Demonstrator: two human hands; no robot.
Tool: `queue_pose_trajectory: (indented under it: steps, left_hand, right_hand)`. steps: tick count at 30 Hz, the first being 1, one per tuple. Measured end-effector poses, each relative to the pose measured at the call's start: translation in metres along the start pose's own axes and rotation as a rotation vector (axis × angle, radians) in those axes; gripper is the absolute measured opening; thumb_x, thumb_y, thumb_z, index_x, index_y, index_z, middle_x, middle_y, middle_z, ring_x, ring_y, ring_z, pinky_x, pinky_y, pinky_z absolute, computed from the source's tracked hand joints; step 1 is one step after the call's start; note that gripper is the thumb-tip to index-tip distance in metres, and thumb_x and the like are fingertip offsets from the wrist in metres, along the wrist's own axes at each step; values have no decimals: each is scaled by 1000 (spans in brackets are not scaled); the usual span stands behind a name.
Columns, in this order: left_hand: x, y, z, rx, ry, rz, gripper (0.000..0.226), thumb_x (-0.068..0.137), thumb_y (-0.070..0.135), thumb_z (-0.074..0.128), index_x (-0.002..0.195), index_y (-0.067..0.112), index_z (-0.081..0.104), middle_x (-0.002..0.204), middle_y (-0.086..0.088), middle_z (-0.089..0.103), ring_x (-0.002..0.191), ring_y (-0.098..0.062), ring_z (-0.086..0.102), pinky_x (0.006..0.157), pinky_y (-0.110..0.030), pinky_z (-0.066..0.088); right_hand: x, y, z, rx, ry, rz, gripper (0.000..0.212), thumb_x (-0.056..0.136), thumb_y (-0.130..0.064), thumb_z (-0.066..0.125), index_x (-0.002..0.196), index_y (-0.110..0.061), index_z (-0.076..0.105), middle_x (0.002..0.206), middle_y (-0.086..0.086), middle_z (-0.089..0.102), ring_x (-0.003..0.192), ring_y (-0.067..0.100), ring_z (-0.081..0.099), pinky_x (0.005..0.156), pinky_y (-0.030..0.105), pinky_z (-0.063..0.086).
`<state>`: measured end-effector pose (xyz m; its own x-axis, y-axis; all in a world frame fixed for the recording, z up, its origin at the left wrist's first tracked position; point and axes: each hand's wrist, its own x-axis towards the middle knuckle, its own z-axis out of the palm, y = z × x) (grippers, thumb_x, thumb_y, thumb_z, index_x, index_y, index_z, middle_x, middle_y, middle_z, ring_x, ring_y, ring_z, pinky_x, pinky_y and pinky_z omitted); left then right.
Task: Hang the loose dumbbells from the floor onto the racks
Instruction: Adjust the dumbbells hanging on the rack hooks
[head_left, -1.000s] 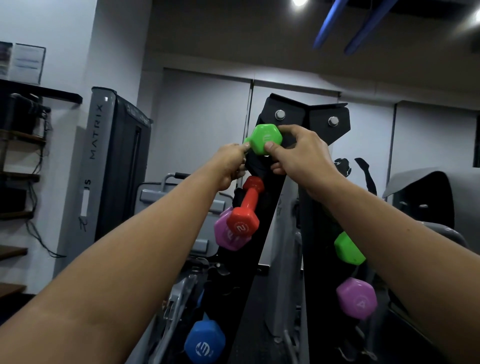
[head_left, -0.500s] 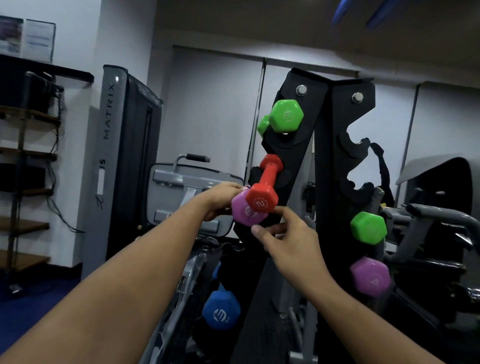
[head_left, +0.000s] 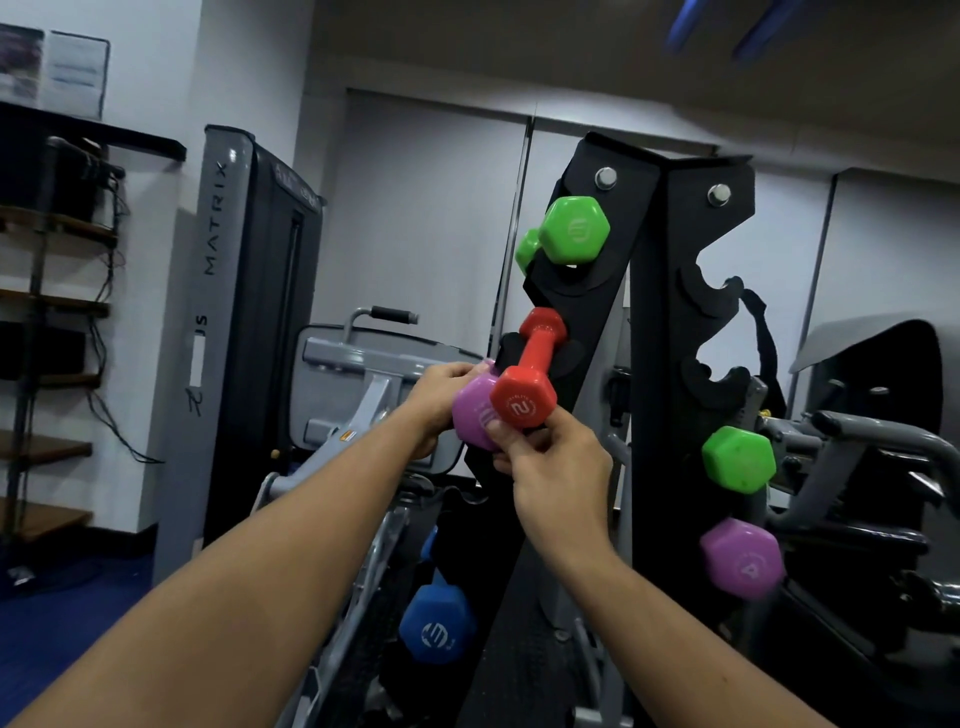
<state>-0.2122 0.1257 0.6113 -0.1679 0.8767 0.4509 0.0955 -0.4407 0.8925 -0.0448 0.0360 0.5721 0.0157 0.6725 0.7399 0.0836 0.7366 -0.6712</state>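
A black upright rack (head_left: 597, 338) stands in front of me. A green dumbbell (head_left: 571, 228) hangs in its top slot. Below it a red dumbbell (head_left: 524, 395) juts out of a slot at a tilt, its near head toward me. My right hand (head_left: 556, 467) pinches that near head from below. A purple dumbbell (head_left: 470, 415) sits just left of the red head, and my left hand (head_left: 441, 395) grips it from the left. A blue dumbbell (head_left: 436, 629) hangs low on the same rack.
A second black rack post (head_left: 670, 415) on the right carries a green dumbbell (head_left: 737, 460) and a purple dumbbell (head_left: 743, 558). A grey Matrix machine (head_left: 244, 312) stands at the left, a bench frame (head_left: 363, 364) behind the rack, wooden shelves (head_left: 47, 301) along the left wall.
Both hands let go of the green dumbbell in the top slot and came down. The left hand took the purple dumbbell, and the right hand has closed on the red dumbbell's near head.
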Motion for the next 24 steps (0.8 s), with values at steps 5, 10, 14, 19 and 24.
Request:
queue_pose_trajectory:
  steps: [5, 10, 14, 19, 24]
  left_hand:
    - [3, 2, -10, -35, 110, 34, 31, 101, 40, 64, 114, 13, 74, 96, -12, 80, 85, -27, 77, 71, -39, 62]
    - [-8, -21, -28, 38, 192, 15, 30, 99, 42, 66, 116, 18, 74, 98, -9, 80, 96, -32, 77, 89, -51, 62]
    - [-27, -35, -32, 17, 218, 15, 24, 99, 41, 67, 111, 21, 74, 96, -10, 80, 92, -32, 77, 85, -51, 63]
    - [-52, -66, -37, -6, 215, -36, 28, 101, 37, 65, 121, 18, 70, 103, -14, 77, 87, -32, 76, 72, -40, 60]
    - [-57, -91, -21, -22, 277, -43, 22, 102, 31, 65, 116, 15, 71, 109, -13, 76, 92, -28, 72, 82, -42, 60]
  right_hand:
    - [5, -2, 9, 12, -10, 14, 15, 86, -26, 83, 79, -33, 71, 77, 0, 75, 72, 22, 76, 75, 47, 63]
    - [-16, 4, 16, 7, -100, 42, 22, 88, -33, 81, 102, -46, 70, 79, 1, 74, 75, 13, 75, 73, 22, 58]
    - [-29, 14, 14, 36, -152, 53, 53, 89, -33, 80, 138, -44, 62, 95, -6, 73, 83, 10, 75, 81, 17, 59]
    - [-51, 33, 22, 32, -162, 32, 52, 83, -21, 87, 131, -33, 70, 114, -16, 62, 96, 10, 72, 83, 28, 63]
    - [-67, 45, 13, -18, -153, 41, 51, 84, -14, 85, 131, -30, 71, 109, -14, 60, 80, 13, 71, 78, 16, 59]
